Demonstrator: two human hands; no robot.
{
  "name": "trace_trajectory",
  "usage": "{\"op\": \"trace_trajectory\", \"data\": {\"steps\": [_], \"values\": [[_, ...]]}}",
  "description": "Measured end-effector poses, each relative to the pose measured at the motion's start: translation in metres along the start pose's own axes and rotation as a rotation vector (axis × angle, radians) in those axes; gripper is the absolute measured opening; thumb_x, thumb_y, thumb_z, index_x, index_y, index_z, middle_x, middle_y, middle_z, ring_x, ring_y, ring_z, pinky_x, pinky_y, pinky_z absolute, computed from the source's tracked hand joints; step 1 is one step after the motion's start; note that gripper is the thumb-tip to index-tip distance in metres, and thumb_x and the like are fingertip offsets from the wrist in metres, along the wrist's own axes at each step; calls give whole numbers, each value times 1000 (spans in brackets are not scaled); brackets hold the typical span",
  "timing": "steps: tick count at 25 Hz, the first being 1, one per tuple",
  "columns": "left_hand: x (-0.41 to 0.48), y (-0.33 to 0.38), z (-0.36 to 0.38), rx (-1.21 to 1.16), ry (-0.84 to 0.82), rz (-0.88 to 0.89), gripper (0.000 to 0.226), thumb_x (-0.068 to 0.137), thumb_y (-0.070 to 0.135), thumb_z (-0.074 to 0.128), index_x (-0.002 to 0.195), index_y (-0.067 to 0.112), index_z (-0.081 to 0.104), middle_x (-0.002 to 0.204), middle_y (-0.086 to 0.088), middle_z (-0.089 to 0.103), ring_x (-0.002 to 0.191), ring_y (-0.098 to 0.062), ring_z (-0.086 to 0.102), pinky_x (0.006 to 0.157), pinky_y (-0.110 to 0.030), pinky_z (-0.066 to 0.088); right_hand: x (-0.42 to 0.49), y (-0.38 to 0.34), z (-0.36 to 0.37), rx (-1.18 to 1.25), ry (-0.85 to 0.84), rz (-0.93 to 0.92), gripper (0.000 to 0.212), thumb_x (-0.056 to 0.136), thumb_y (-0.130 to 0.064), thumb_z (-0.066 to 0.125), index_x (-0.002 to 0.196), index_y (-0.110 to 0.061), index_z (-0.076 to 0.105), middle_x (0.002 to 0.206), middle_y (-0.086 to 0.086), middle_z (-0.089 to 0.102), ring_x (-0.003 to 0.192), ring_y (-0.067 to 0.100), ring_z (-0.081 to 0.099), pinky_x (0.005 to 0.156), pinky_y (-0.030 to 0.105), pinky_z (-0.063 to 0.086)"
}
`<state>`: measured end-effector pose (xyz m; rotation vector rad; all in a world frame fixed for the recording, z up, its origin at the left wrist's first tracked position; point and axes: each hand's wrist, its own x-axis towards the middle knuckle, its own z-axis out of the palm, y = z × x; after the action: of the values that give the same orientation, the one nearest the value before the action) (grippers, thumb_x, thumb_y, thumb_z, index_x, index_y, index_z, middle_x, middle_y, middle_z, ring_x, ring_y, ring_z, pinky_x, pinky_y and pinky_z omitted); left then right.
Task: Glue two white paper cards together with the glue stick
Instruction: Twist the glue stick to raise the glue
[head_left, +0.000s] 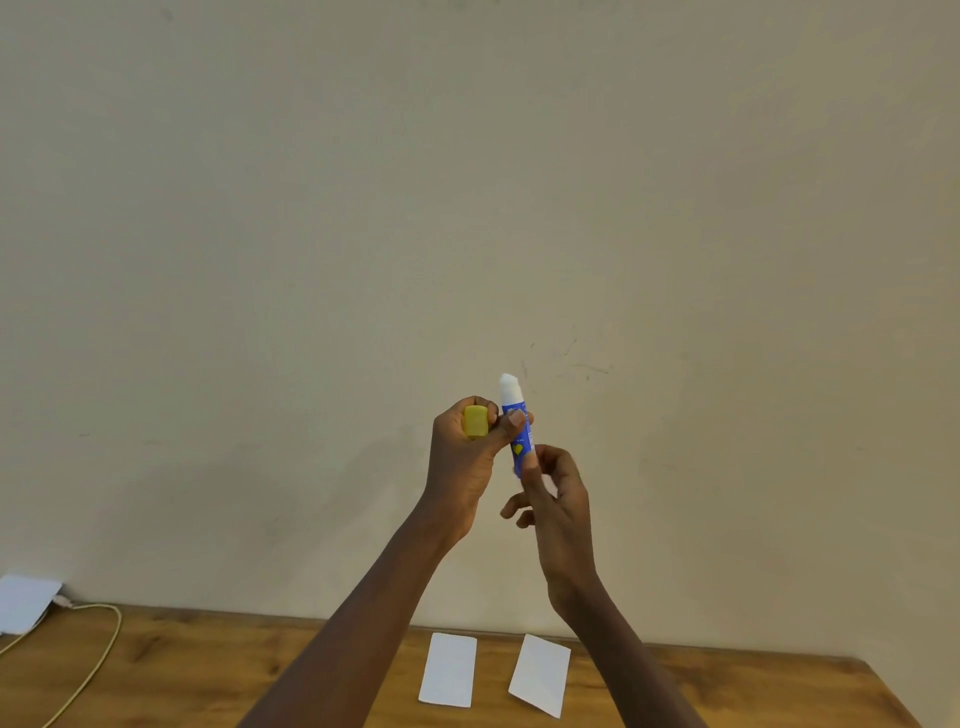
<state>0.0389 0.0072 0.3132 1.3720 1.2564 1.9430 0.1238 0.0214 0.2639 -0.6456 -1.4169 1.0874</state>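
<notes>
The step in hand looks like preparing the glue: the blue plastic glue stick with a white glue tip (516, 423) is held upright in the air, well above the wooden table (260, 670), with its cap already off and white glue showing at the top. The left hand (470, 467) is curled shut, keeping the small yellow plastic cap (475, 421) tucked against its palm, while its thumb and forefinger pinch the upper part of the tube. The right hand (558, 499) pinches the lower end of the tube with thumb and forefinger, its other fingers loosely spread; by that grip it is probably twisting the base to raise the glue, though no turning can be confirmed.

The two white rectangular paper cards lie flat on the table near the person, side by side but apart: the left card (448, 670) roughly square to the table edge, the right card (540, 675) turned at a slight angle. Neither shows any sign of glue. At the far left a pale cable (88, 670) and a sheet of white paper (26, 603) lie clear of the work.

The next move calls for bringing the stick down tip-first to one card, steadying that card with the free hand, and rubbing glue across its face before laying the other card squarely on top.
</notes>
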Motion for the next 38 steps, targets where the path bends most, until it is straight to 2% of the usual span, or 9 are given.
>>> {"op": "trace_trajectory", "data": {"steps": [3, 7, 10, 13, 17, 22, 27, 32, 38], "values": [[0, 2, 1, 15, -34, 23, 28, 79, 8, 63, 60, 17, 43, 74, -12, 56, 75, -27, 57, 59, -13, 47, 5, -2, 0, -88, 70, -71, 7, 85, -15, 53, 87, -8, 53, 78, 6, 57, 48, 13, 52, 44, 8, 42], [-1, 6, 3, 82, -53, 65, 30, 78, 7, 63, 59, 19, 44, 63, -2, 53, 59, -9, 55, 52, -6, 44, 5, -4, -3, -8, -64, -4, 25, 93, -13, 34, 95, 1, 55, 67, 3, 60, 44, 5, 58, 43, 8, 41], [-1, 7, 5, 58, -50, 55, 29, 79, 9, 63, 60, 19, 43, 73, -9, 59, 72, -24, 58, 54, -6, 45, 1, -4, -3, 24, -33, -7, 19, 90, -19, 44, 102, -7, 52, 80, 0, 62, 50, 7, 61, 46, 10, 44], [-1, 10, 6, 37, -25, 54, 29, 78, 9, 64, 60, 17, 44, 68, -9, 55, 68, -22, 52, 53, -7, 43, 2, -8, -5, -24, 26, -33, 2, 85, -16, 53, 84, -16, 55, 79, 7, 61, 49, 6, 58, 47, 7, 43], [0, 14, 5, 42, -17, 47, 27, 80, 11, 62, 60, 19, 44, 80, -15, 59, 75, -28, 55, 57, -9, 45, 1, -11, -4, 77, -64, 5, 34, 93, -22, 30, 76, -19, 58, 64, -3, 67, 45, 7, 60, 45, 12, 41], [-2, 18, 4, 29, -10, 45, 28, 79, 10, 62, 60, 18, 44, 70, -9, 55, 70, -25, 54, 56, -9, 46, 1, -11, 0, 14, 6, -24, 6, 87, -20, 49, 83, -23, 52, 78, 4, 58, 44, 4, 56, 44, 9, 43], [-3, 19, 3, 59, -22, 45, 28, 79, 11, 62, 60, 19, 43, 76, -12, 60, 71, -26, 58, 57, -10, 47, -2, -13, 0, 66, -53, -4, 30, 94, -20, 29, 80, -16, 56, 73, 3, 64, 41, 6, 57, 42, 10, 40], [-3, 19, 1, 28, -35, 62, 29, 79, 9, 63, 59, 17, 43, 69, -10, 55, 70, -24, 54, 54, -8, 45, -2, -11, 0, -60, 94, -94, 12, 83, -17, 57, 92, -13, 51, 91, 4, 56, 46, 5, 57, 48, 7, 45], [-3, 22, 3, 73, -19, 67, 28, 79, 10, 62, 59, 18, 44, 66, -4, 53, 63, -17, 51, 54, -4, 44, -4, -17, 0, -13, 53, -61, 23, 93, -18, 34, 89, -12, 56, 83, 3, 62, 44, 7, 58, 46, 6, 43]]}}
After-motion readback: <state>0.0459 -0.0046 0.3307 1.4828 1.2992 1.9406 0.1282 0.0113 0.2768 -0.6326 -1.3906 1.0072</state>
